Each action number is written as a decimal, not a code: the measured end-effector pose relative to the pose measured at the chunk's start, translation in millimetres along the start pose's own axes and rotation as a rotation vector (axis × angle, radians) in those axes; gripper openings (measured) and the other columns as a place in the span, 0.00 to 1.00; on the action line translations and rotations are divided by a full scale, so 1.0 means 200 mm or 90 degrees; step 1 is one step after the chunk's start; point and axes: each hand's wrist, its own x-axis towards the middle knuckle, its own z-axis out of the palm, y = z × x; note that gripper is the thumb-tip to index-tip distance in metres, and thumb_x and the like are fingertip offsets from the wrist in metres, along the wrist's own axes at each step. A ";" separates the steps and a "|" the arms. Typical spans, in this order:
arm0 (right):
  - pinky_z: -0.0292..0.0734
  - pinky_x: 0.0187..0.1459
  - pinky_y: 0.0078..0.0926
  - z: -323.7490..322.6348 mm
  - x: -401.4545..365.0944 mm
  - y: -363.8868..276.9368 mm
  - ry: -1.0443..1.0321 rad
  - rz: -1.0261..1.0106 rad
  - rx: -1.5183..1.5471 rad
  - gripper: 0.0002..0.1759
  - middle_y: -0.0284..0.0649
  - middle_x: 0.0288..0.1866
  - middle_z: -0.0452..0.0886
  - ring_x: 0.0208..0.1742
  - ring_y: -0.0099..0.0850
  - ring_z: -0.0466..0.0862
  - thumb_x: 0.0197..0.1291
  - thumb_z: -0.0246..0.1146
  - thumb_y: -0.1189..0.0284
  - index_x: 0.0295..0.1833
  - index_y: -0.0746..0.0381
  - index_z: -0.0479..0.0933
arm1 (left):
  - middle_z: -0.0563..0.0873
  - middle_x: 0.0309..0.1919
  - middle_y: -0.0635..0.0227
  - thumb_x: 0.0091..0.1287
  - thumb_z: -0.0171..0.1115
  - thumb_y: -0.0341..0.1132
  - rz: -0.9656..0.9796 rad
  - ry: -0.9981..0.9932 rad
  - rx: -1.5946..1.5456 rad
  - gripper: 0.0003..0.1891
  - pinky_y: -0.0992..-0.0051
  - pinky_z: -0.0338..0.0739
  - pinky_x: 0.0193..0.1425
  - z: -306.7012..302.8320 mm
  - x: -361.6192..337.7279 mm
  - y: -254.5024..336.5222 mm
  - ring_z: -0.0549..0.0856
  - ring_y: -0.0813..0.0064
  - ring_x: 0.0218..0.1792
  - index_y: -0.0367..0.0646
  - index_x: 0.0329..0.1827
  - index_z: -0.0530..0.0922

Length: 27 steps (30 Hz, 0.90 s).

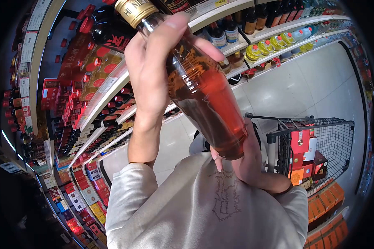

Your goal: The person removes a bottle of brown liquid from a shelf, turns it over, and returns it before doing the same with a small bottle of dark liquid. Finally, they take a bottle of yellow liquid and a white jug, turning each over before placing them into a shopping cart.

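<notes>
A glass bottle [203, 99] of amber-red liquid with a gold cap is held at a slant close in front of my chest. My left hand [151, 62] wraps around its neck and shoulder, just below the cap. Around the lower end, my right hand [247, 153] grips the base, with some of its fingers hidden behind the glass. Lettering on the cap is partly cut off by the top edge of the view.
Shelves of bottles and red boxes [72, 58] rise at the left. Yellow-liquid jugs [272, 45] line a low shelf ahead. To my right stands a black wire shopping cart [332, 124] holding several boxes [301, 143]. Orange boxes [326, 199] sit beyond its near side.
</notes>
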 end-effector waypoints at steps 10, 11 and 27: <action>0.79 0.29 0.27 -0.04 0.03 0.02 0.015 -0.096 -0.126 0.41 0.55 0.51 0.77 0.33 0.31 0.82 0.75 0.47 0.41 0.69 0.69 0.53 | 0.85 0.23 0.47 0.72 0.51 0.45 0.108 -0.069 -0.176 0.20 0.70 0.84 0.33 -0.07 0.02 -0.08 0.88 0.61 0.25 0.32 0.36 0.70; 0.79 0.30 0.27 -0.05 0.04 0.01 0.023 -0.107 -0.160 0.43 0.54 0.51 0.77 0.32 0.31 0.82 0.74 0.48 0.40 0.70 0.69 0.52 | 0.85 0.23 0.47 0.72 0.51 0.45 0.108 -0.069 -0.176 0.20 0.70 0.84 0.33 -0.07 0.01 -0.09 0.88 0.61 0.25 0.32 0.36 0.70; 0.65 0.71 0.39 -0.15 0.05 0.04 0.103 -0.281 -0.410 0.54 0.52 0.69 0.64 0.71 0.37 0.67 0.65 0.62 0.36 0.74 0.70 0.54 | 0.81 0.30 0.58 0.72 0.57 0.44 0.130 -0.046 -0.188 0.18 0.63 0.88 0.39 -0.11 0.00 -0.19 0.92 0.53 0.38 0.34 0.43 0.72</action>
